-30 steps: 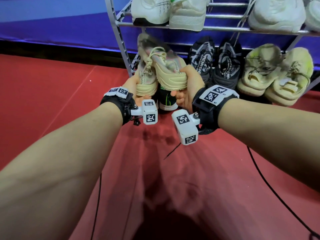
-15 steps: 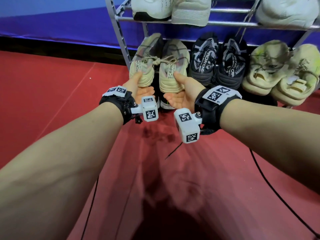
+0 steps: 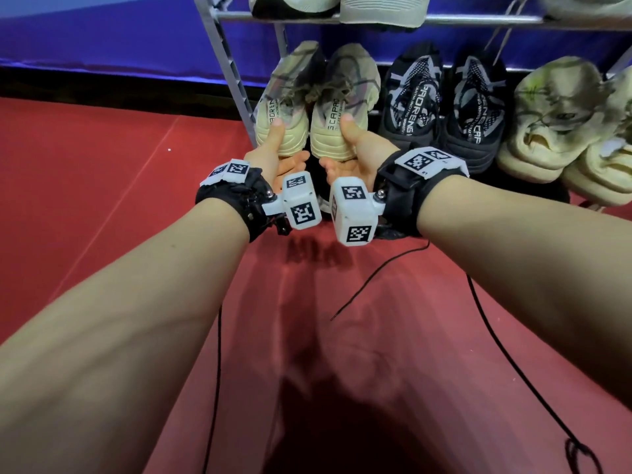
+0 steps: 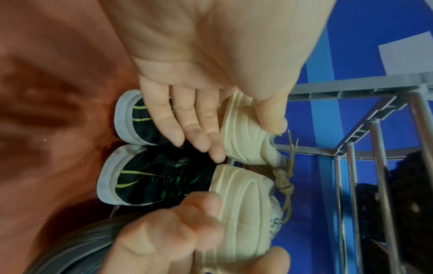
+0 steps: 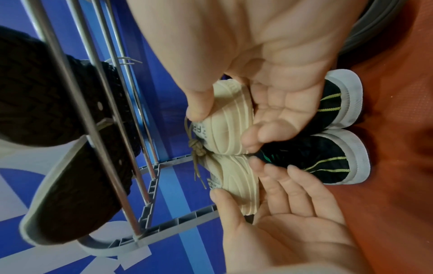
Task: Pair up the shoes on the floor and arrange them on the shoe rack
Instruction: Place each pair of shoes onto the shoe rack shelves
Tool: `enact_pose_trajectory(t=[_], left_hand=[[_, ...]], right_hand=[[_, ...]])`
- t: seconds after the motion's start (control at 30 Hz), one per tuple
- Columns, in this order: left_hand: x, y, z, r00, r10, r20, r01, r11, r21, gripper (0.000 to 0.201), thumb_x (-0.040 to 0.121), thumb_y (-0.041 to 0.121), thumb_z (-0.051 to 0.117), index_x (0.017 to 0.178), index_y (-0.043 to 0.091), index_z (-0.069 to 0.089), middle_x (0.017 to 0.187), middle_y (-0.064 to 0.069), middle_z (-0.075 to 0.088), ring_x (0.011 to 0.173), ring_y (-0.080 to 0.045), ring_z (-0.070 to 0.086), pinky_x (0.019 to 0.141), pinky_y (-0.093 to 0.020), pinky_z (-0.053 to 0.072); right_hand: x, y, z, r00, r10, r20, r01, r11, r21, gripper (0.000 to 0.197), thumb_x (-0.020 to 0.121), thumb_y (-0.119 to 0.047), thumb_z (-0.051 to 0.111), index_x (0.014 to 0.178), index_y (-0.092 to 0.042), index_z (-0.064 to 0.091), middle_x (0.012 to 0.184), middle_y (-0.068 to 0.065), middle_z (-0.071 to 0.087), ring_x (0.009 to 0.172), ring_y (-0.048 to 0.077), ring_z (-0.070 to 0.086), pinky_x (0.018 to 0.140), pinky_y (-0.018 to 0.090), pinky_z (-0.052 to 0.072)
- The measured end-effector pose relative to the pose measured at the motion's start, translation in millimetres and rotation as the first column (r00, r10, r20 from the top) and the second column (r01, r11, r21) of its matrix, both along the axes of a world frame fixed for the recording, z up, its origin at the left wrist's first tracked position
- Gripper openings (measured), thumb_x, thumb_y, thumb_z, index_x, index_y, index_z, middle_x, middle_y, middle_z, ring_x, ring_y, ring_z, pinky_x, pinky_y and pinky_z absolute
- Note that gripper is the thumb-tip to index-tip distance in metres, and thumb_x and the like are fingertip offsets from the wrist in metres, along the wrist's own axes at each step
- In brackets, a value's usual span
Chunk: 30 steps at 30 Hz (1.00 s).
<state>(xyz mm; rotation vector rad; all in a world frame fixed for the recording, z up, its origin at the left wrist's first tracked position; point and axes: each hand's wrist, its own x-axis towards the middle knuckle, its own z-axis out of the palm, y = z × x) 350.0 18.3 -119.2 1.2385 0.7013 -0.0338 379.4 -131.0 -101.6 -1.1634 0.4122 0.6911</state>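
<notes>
A beige pair of trainers sits heel-out at the left end of the rack's (image 3: 225, 63) middle shelf. My left hand (image 3: 273, 155) has its thumb on the heel of the left beige shoe (image 3: 284, 107), and its fingers lie straight under the sole (image 4: 243, 133). My right hand (image 3: 355, 148) pinches the heel of the right beige shoe (image 3: 345, 107), thumb on top and fingers curved beneath (image 5: 229, 126). The laces of the two shoes are knotted together.
A black and green pair (image 4: 145, 178) stands below the beige shoes. On the same shelf to the right are a black patterned pair (image 3: 410, 107) and a pale yellow pair (image 3: 547, 124). White shoes (image 3: 294, 1) fill the shelf above. Black cables (image 3: 376, 278) trail over the red floor.
The beige pair was held up tilted in front of the rack and now lies flat on the middle shelf. Both hands have moved forward with it and loosened.
</notes>
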Motion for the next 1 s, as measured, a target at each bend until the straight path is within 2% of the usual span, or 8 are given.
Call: enact_pose_trajectory(t=[0.17, 0.3, 0.43, 0.53, 0.63, 0.7, 0.83, 1.0], left_hand=[[-4, 7, -6, 0.996, -0.092, 0.02, 0.093, 0.994, -0.058, 0.069, 0.08, 0.067, 0.061, 0.13, 0.02, 0.053, 0.101, -0.004, 0.076, 0.103, -0.02, 0.069, 0.085, -0.04, 0.058], [-11, -6, -12, 0.95, -0.31, -0.031, 0.308, 0.949, -0.073, 0.067, 0.08, 0.066, 0.061, 0.119, 0.011, 0.06, 0.115, -0.008, 0.07, 0.112, -0.025, 0.064, 0.098, -0.048, 0.049], [-17, -43, -13, 0.828, -0.536, -0.163, 0.552, 0.831, 0.066, 0.059, 0.083, 0.064, 0.059, 0.106, 0.009, 0.063, 0.098, -0.005, 0.07, 0.083, -0.016, 0.071, 0.083, -0.034, 0.055], [-13, -73, -10, 0.774, -0.58, -0.255, 0.623, 0.769, 0.141, 0.072, 0.075, 0.077, 0.056, 0.105, 0.012, 0.065, 0.095, -0.003, 0.069, 0.081, -0.017, 0.065, 0.074, -0.032, 0.05], [-3, -105, -3, 0.873, -0.472, -0.12, 0.479, 0.878, 0.028, 0.081, 0.075, 0.076, 0.057, 0.117, 0.007, 0.063, 0.086, -0.006, 0.061, 0.053, -0.012, 0.05, 0.05, -0.02, 0.042], [6, -127, 2, 0.936, -0.353, 0.0, 0.351, 0.931, -0.101, 0.06, 0.084, 0.065, 0.056, 0.111, 0.011, 0.062, 0.075, -0.005, 0.055, 0.042, -0.011, 0.043, 0.041, -0.015, 0.036], [17, -156, 13, 0.992, -0.118, 0.032, 0.122, 0.972, -0.201, 0.033, 0.094, 0.038, 0.054, 0.077, 0.009, 0.05, 0.061, -0.006, 0.047, 0.044, -0.014, 0.039, 0.036, -0.01, 0.028], [18, -149, 12, 0.984, -0.175, -0.026, 0.168, 0.969, -0.179, 0.038, 0.092, 0.053, 0.054, 0.086, 0.015, 0.054, 0.057, -0.004, 0.045, 0.034, -0.011, 0.036, 0.041, -0.015, 0.031]], right_hand=[[3, 7, -6, 0.996, -0.065, 0.053, 0.066, 0.998, -0.014, 0.062, 0.087, -0.06, 0.058, 0.112, -0.003, 0.059, 0.071, 0.014, 0.065, 0.041, 0.018, 0.06, 0.044, 0.025, 0.05], [-8, -5, -8, 1.0, -0.015, 0.013, 0.015, 1.0, -0.003, 0.066, 0.09, -0.062, 0.051, 0.121, -0.004, 0.056, 0.082, 0.019, 0.068, 0.06, 0.026, 0.067, 0.053, 0.034, 0.054], [-24, -43, -14, 0.973, 0.231, -0.009, -0.229, 0.953, -0.198, 0.055, 0.09, -0.052, 0.053, 0.119, -0.005, 0.056, 0.095, 0.015, 0.067, 0.078, 0.024, 0.065, 0.066, 0.034, 0.055], [-36, -84, -16, 0.977, 0.205, -0.057, -0.212, 0.955, -0.207, 0.049, 0.088, -0.047, 0.056, 0.118, -0.008, 0.054, 0.103, 0.015, 0.068, 0.083, 0.026, 0.064, 0.071, 0.034, 0.054], [-36, -124, -12, 0.999, 0.007, -0.049, -0.01, 0.998, -0.066, 0.064, 0.083, -0.052, 0.062, 0.13, -0.012, 0.046, 0.105, 0.022, 0.069, 0.088, 0.033, 0.067, 0.067, 0.037, 0.056], [-29, -142, -3, 0.996, -0.082, -0.037, 0.083, 0.996, 0.026, 0.063, 0.082, -0.06, 0.06, 0.127, -0.016, 0.051, 0.098, 0.021, 0.069, 0.084, 0.032, 0.066, 0.065, 0.036, 0.057], [-9, -142, 4, 0.976, -0.209, -0.059, 0.207, 0.978, -0.039, 0.047, 0.095, -0.05, 0.046, 0.085, -0.005, 0.055, 0.076, 0.013, 0.058, 0.061, 0.024, 0.056, 0.056, 0.031, 0.05], [8, -136, 4, 0.979, -0.201, 0.028, 0.203, 0.968, -0.151, 0.023, 0.097, -0.032, 0.043, 0.083, -0.014, 0.048, 0.075, 0.006, 0.057, 0.059, 0.019, 0.056, 0.054, 0.032, 0.05]])
